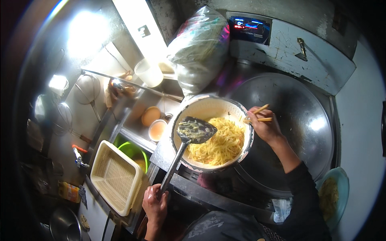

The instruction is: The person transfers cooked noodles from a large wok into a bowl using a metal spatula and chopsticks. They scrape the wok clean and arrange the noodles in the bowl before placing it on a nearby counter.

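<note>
My left hand [155,202] is closed around the handle of a long metal wok spatula [194,130]. Its blade, coated with pale food shreds, hovers over a chipped enamel basin [197,106]. A heap of yellow shredded food [224,141], perhaps potato shreds or noodles, fills much of the basin's bottom. At the basin's right rim, my right hand [265,125] grips a pair of wooden chopsticks [264,119], whose tips reach just inside the rim.
A large wok [313,99] is set in the range at right, below an induction cooker panel [249,30]. A stuffed plastic bag [200,48] stands behind the basin. Leftward are a cream plastic basket [116,177], a green bucket [134,150] and a metal sink [137,120]. A turquoise bowl [342,192] sits at lower right.
</note>
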### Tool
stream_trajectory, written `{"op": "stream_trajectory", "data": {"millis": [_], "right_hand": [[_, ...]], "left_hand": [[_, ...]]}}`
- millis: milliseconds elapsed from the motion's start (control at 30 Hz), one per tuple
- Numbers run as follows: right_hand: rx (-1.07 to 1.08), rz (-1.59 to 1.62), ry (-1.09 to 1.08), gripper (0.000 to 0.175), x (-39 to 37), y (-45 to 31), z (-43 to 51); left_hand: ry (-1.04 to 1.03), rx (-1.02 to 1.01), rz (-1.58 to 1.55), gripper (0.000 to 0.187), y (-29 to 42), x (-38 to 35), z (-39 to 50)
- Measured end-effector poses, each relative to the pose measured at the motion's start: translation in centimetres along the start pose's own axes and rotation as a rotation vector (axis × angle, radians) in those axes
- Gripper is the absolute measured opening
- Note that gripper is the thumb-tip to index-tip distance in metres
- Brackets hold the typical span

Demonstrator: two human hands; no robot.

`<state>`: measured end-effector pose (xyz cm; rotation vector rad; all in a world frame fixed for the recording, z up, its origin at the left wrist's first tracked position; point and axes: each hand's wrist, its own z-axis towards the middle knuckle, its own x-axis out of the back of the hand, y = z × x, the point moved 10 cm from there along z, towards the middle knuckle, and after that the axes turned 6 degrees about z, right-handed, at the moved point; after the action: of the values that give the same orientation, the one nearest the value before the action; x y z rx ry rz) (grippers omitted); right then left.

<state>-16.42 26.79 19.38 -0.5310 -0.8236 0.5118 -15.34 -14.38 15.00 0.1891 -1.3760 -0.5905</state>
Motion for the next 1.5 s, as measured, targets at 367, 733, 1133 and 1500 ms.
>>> {"op": "stream_trajectory", "data": {"millis": [367, 733, 1133, 1500], "right_hand": [[-0.101, 0.578, 0.014, 0.019, -1.2, -5.7, -1.4], [0.241, 0.463, 0.039, 0.019, -5.1, -12.6, -9.4], [0.133, 0.482, 0.134, 0.021, -4.0, -9.0, -9.6], [0.126, 0.456, 0.099, 0.018, -4.8, -8.5, -9.7]], "left_hand": [[-0.020, 0.011, -0.026, 0.023, 0.7, 0.7, 0.7], [-0.209, 0.018, -0.001, 0.027, 2.9, 1.2, 3.1], [-0.170, 0.009, 0.079, 0.025, 3.0, 1.7, 3.8], [-0.103, -0.070, 0.150, 0.025, 3.7, 2.3, 2.9]]}}
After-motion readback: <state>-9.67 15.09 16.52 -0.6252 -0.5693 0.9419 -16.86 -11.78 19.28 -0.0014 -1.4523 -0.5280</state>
